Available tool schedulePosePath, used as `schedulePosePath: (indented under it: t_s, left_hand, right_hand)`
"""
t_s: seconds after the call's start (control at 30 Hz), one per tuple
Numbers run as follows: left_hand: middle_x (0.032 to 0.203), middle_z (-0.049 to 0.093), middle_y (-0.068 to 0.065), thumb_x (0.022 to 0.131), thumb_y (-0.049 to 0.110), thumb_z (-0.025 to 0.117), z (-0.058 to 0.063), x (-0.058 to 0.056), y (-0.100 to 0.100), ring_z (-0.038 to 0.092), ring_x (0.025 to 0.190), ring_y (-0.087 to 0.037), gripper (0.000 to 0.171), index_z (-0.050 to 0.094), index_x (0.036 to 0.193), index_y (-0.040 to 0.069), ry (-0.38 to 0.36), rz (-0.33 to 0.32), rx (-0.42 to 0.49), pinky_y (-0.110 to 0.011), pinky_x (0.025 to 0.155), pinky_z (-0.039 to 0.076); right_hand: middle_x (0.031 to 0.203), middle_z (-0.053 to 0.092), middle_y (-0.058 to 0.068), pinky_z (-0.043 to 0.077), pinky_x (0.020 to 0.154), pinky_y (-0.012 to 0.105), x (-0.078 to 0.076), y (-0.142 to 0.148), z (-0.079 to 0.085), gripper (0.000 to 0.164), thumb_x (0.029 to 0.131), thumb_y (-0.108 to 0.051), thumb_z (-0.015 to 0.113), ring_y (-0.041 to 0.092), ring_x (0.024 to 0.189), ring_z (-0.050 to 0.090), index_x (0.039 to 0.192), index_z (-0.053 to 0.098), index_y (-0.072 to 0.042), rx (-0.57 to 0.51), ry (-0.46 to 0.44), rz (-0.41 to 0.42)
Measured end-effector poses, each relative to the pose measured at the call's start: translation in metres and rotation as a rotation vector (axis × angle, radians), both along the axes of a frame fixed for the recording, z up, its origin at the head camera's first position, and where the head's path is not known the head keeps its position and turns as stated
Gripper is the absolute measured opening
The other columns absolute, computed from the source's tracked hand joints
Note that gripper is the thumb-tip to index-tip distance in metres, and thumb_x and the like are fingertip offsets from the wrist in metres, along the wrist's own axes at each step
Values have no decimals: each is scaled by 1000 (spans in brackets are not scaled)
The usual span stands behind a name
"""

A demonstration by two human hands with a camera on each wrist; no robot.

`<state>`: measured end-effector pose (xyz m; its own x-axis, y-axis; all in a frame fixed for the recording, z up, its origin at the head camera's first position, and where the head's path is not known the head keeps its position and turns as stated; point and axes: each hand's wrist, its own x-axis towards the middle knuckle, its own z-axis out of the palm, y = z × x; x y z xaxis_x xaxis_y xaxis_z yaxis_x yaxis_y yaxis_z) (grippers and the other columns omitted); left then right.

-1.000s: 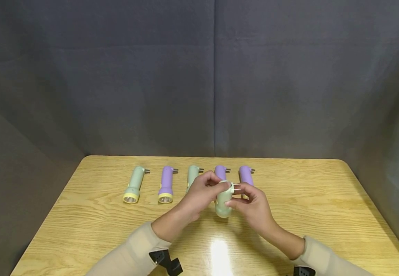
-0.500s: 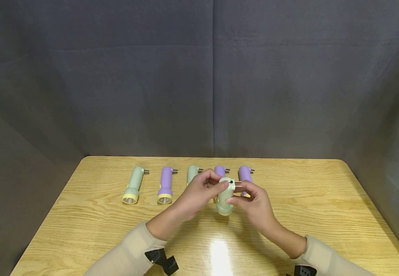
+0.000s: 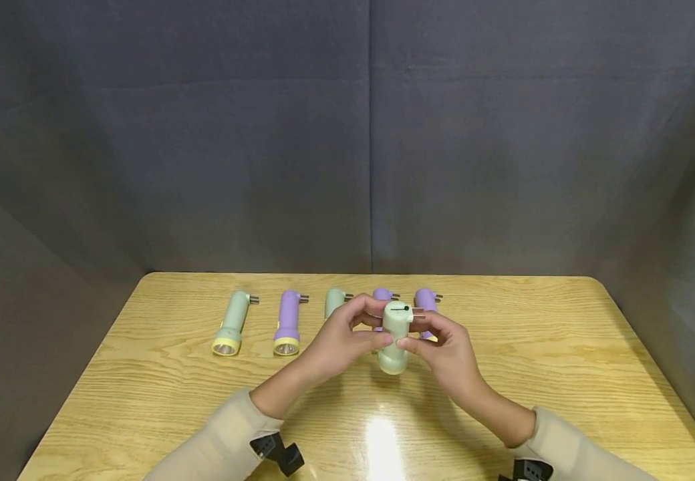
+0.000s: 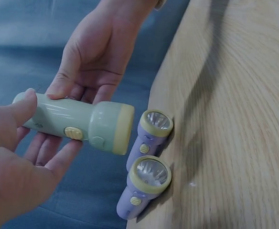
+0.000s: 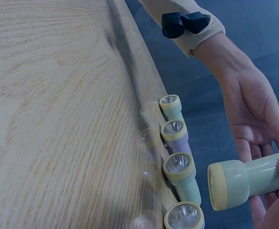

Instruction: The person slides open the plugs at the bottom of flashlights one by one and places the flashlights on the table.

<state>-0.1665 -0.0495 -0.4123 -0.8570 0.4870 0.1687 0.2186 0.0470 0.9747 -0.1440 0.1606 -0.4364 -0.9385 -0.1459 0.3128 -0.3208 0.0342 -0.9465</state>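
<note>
A pale green flashlight (image 3: 395, 324) with a cream rim is held above the table between both hands. Two metal plug prongs (image 3: 420, 313) stick out to the right from its tail end, and a thin dark mark shows on that end. My left hand (image 3: 350, 337) pinches the body from the left, thumb on the near side. From the right, my right hand (image 3: 448, 347) grips it, thumb on the body and fingers behind, close by the prongs. A ridged cream switch (image 4: 73, 133) shows on its side in the left wrist view.
Several flashlights lie in a row behind the hands: green (image 3: 234, 321), purple (image 3: 288, 321), green (image 3: 333, 302), purple (image 3: 382, 294) and purple (image 3: 426, 300). Their lenses face the near side. The wooden table (image 3: 552, 361) ends at a dark curtain (image 3: 474, 147).
The flashlight has risen slightly and tipped so that the dark mark on its tail end shows. My left thumb has slid from the tail end down the body.
</note>
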Motion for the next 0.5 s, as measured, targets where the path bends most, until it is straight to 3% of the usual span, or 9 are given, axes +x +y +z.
schedulePosePath:
  t_s: [0.5]
  left_hand:
    - [128,59,-19,93,-4,70,-9,-1,5,61,110,-30,45,56,136,-1,57,37,48,-32,92,58]
  right_hand:
    - [103,71,-8,60,82,27,0,-1,3,27,83,10,77,12,96,65,108,68,13,6,-29,-36]
